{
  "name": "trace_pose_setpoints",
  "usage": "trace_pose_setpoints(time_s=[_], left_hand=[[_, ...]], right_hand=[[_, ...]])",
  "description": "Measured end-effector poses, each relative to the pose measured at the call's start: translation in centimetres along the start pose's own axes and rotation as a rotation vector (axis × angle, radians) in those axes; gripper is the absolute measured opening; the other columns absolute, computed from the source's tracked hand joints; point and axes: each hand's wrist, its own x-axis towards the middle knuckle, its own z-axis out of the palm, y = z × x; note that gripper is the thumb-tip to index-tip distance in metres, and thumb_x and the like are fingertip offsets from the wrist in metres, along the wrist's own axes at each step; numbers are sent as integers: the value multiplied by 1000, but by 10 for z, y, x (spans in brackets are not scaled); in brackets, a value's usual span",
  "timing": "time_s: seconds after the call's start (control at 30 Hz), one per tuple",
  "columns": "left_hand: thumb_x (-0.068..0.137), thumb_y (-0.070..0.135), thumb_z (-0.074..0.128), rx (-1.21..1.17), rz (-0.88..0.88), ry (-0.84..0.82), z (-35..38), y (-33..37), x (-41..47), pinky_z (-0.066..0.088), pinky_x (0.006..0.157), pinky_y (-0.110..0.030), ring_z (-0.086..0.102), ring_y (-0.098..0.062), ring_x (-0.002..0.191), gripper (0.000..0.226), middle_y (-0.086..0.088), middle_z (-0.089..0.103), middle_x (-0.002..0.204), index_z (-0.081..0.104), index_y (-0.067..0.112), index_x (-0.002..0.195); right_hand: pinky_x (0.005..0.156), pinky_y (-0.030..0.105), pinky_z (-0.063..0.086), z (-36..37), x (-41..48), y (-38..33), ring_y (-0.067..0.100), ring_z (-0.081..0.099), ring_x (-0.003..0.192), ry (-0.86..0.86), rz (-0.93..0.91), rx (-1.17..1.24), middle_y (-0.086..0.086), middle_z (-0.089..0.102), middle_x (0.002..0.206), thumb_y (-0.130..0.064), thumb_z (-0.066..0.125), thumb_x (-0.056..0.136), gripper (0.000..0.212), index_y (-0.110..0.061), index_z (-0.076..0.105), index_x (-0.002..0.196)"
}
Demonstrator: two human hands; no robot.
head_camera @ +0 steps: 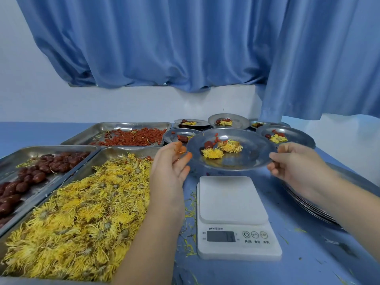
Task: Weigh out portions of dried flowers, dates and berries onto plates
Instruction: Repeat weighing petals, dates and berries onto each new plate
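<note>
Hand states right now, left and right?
Left hand: open, straight fingers touching the steel plate's left rim.
Right hand: grip closed on that plate's right rim.

Three trays left of scale, held plate above it, filled plates behind, stacked plates right.
</note>
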Motion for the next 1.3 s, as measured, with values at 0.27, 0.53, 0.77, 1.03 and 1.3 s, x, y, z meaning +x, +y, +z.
trace_pose_setpoints(time_s=[0.27, 0.53, 0.77, 1.03, 1.3], left_hand=[[97, 34, 45, -191, -183, -9, 0, 4, 0, 52, 79, -38, 71, -25, 99, 30, -6, 72, 107, 67, 15, 99], [96, 49, 40, -271, -289, -6, -1, 6, 5, 48, 98, -47, 70, -26, 101, 45, -4, 74, 107, 71, 18, 107], [97, 50, 40, -334, -272, -5, -5, 6, 9, 51, 93, -44, 72, -25, 99, 45, -3, 75, 105, 71, 18, 107], [97, 45, 42, -313, -260, -14, -3, 7, 8, 50, 94, -43, 71, -25, 100, 40, -3, 75, 106, 69, 18, 109], [97, 38, 44, -267, -255, -6, -3, 7, 8, 51, 94, -45, 72, -26, 97, 36, -5, 75, 107, 68, 16, 111]], right_hand=[[35, 14, 39, 39, 94, -17, 10, 51, 42, 173, 26, 38, 4, 48, 70, 5, 41, 94, 27, -16, 42, 76], [30, 11, 36, 55, 159, 3, 11, 54, 37, 389, 116, 46, 8, 49, 69, 6, 31, 94, 26, -6, 44, 114], [30, 12, 38, 54, 176, 36, 7, 49, 26, 442, 176, -15, 7, 52, 70, 7, 40, 92, 24, -9, 47, 107], [33, 15, 43, 62, 178, 39, 11, 56, 36, 332, 223, 14, 9, 56, 70, 7, 48, 93, 26, -1, 50, 117], [45, 17, 52, 61, 165, 32, 22, 62, 97, 210, 219, -49, 19, 60, 121, 10, 54, 87, 19, 6, 56, 106]])
